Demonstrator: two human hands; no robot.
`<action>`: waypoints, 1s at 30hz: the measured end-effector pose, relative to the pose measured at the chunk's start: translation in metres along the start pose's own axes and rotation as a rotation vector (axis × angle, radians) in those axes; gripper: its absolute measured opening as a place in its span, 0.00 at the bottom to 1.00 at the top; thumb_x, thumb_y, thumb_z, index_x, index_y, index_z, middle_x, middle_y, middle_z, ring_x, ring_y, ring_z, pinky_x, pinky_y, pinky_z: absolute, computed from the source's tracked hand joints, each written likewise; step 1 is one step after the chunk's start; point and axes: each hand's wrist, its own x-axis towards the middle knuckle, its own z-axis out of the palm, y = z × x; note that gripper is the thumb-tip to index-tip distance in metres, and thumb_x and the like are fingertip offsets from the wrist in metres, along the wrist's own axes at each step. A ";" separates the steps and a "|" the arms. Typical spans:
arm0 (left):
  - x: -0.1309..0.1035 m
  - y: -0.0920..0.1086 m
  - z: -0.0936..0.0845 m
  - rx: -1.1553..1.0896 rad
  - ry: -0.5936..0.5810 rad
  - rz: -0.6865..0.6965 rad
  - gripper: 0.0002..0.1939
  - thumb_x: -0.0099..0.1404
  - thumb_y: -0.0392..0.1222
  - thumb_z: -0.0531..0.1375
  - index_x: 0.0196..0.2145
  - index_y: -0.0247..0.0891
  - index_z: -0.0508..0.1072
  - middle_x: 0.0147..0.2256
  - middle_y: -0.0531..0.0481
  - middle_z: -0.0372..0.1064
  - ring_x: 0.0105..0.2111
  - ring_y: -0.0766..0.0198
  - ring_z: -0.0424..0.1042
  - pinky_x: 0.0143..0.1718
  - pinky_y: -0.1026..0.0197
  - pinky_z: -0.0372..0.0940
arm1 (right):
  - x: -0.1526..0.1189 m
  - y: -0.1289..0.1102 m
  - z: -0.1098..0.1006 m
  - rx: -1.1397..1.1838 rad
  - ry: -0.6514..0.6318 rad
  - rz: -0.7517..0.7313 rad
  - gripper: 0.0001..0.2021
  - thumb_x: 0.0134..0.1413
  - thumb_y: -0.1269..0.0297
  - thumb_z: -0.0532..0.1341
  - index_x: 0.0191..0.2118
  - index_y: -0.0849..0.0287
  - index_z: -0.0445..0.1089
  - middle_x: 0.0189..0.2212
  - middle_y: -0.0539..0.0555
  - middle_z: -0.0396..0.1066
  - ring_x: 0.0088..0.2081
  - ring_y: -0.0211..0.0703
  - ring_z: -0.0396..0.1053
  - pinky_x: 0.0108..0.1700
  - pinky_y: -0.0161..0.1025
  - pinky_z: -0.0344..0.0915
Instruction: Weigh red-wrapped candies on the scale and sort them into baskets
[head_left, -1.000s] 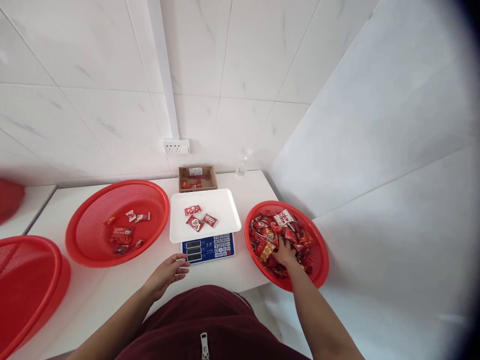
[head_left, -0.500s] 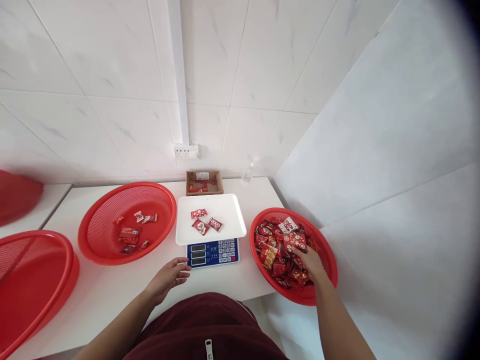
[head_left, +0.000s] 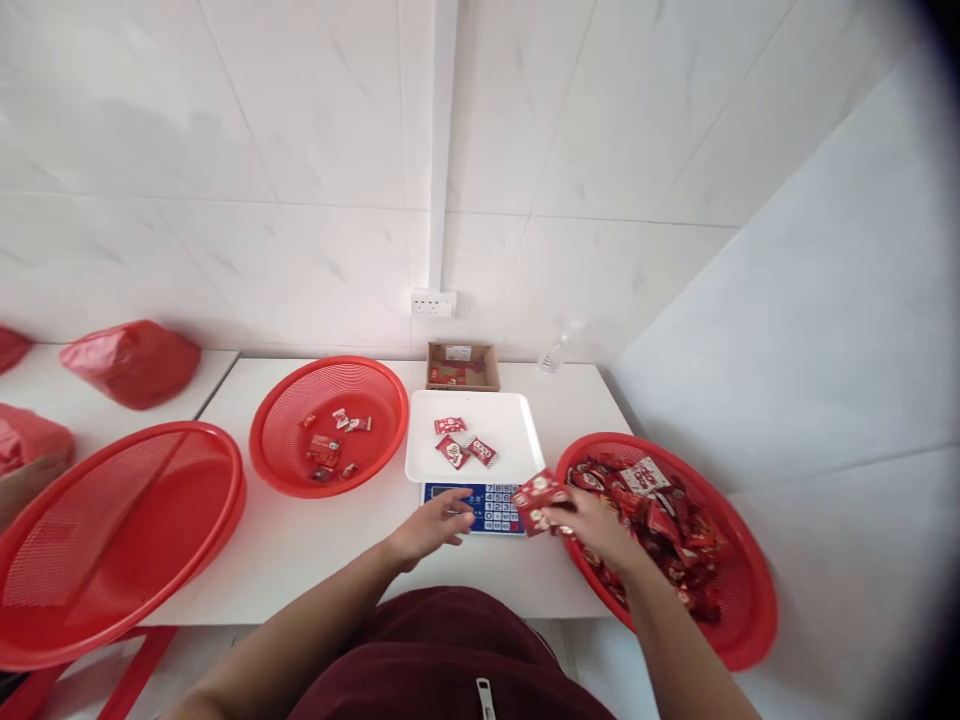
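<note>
My right hand point(head_left: 589, 520) is closed on a red patterned packet point(head_left: 541, 502), held between the scale and the right basket. My left hand point(head_left: 433, 528) is empty, fingers apart, over the left part of the blue scale panel point(head_left: 486, 510). On the scale's white tray point(head_left: 510, 425) lie three small red packets: one at the back point(head_left: 450, 426), a heart-marked one point(head_left: 452, 452) and a checker-edged one point(head_left: 482, 451). The right red basket point(head_left: 754, 600) is piled with red packets point(head_left: 660, 520). Several small packets lie in the red basket point(head_left: 386, 440) left of the scale.
Behind the tray is a cardboard box point(head_left: 463, 375) with red packets; a clear plastic bottle point(head_left: 553, 355) is right of it. At the left stand another red basket point(head_left: 217, 535) and red bags point(head_left: 135, 365). Another person's hand point(head_left: 34, 485) shows at the left edge.
My right hand has lifted the red patterned packet out of the right basket and moved it left. My left hand has come over the scale panel. The view has turned left.
</note>
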 end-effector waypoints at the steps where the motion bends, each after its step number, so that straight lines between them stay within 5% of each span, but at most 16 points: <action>1: 0.005 0.001 0.005 0.037 -0.007 0.045 0.30 0.51 0.53 0.64 0.50 0.40 0.66 0.46 0.42 0.67 0.37 0.62 0.68 0.36 0.60 0.63 | 0.006 -0.005 0.022 -0.028 -0.104 -0.010 0.12 0.41 0.60 0.63 0.34 0.58 0.73 0.28 0.52 0.76 0.28 0.45 0.71 0.28 0.37 0.66; 4: 0.018 -0.002 0.012 0.173 0.082 0.118 0.21 0.56 0.54 0.60 0.42 0.36 0.69 0.31 0.47 0.70 0.27 0.66 0.66 0.30 0.62 0.62 | 0.022 -0.008 0.074 -0.077 -0.234 -0.064 0.08 0.44 0.62 0.60 0.32 0.58 0.71 0.23 0.49 0.73 0.23 0.39 0.67 0.25 0.35 0.62; 6: 0.026 -0.003 0.005 0.219 0.177 0.123 0.19 0.59 0.55 0.56 0.37 0.36 0.69 0.25 0.51 0.67 0.24 0.67 0.64 0.28 0.63 0.61 | 0.029 -0.004 0.089 -0.082 -0.213 -0.074 0.09 0.44 0.61 0.59 0.33 0.58 0.70 0.25 0.49 0.73 0.24 0.39 0.67 0.26 0.35 0.62; 11: 0.039 0.000 -0.032 0.319 0.364 0.097 0.18 0.64 0.50 0.51 0.45 0.35 0.65 0.31 0.47 0.69 0.28 0.64 0.67 0.30 0.62 0.62 | 0.033 0.006 0.076 -0.080 -0.051 -0.077 0.14 0.44 0.53 0.60 0.34 0.58 0.69 0.32 0.53 0.73 0.34 0.44 0.70 0.36 0.40 0.65; 15: 0.046 0.005 -0.051 0.489 0.459 0.140 0.26 0.60 0.40 0.57 0.55 0.37 0.58 0.50 0.39 0.62 0.48 0.54 0.64 0.48 0.56 0.58 | 0.024 0.007 0.064 -0.037 -0.015 -0.011 0.17 0.45 0.50 0.59 0.35 0.58 0.68 0.32 0.53 0.73 0.35 0.45 0.70 0.36 0.40 0.65; 18: 0.054 0.007 -0.050 0.598 0.443 0.167 0.27 0.56 0.36 0.60 0.54 0.41 0.63 0.55 0.40 0.55 0.55 0.48 0.57 0.55 0.52 0.50 | 0.015 0.009 0.064 0.002 -0.007 0.029 0.17 0.44 0.49 0.59 0.35 0.57 0.68 0.32 0.53 0.73 0.34 0.45 0.70 0.34 0.40 0.66; 24: 0.076 0.021 -0.038 0.634 0.356 0.180 0.25 0.57 0.38 0.60 0.53 0.40 0.65 0.54 0.40 0.57 0.52 0.49 0.61 0.54 0.52 0.52 | 0.007 0.017 0.061 0.139 0.023 0.078 0.19 0.42 0.48 0.62 0.37 0.57 0.68 0.34 0.53 0.73 0.32 0.43 0.69 0.32 0.39 0.66; 27: 0.066 0.028 -0.029 0.577 0.311 0.185 0.20 0.64 0.43 0.52 0.53 0.40 0.64 0.53 0.40 0.59 0.50 0.53 0.63 0.52 0.53 0.54 | 0.002 0.014 0.058 0.223 0.038 0.076 0.21 0.42 0.48 0.63 0.40 0.57 0.68 0.36 0.54 0.72 0.33 0.42 0.68 0.34 0.40 0.66; 30: 0.041 0.018 -0.017 0.508 0.132 0.135 0.19 0.63 0.48 0.54 0.49 0.40 0.67 0.43 0.44 0.69 0.41 0.58 0.69 0.44 0.55 0.62 | -0.004 0.008 0.065 0.241 -0.038 0.057 0.21 0.44 0.49 0.62 0.41 0.57 0.67 0.36 0.53 0.71 0.31 0.39 0.67 0.35 0.40 0.66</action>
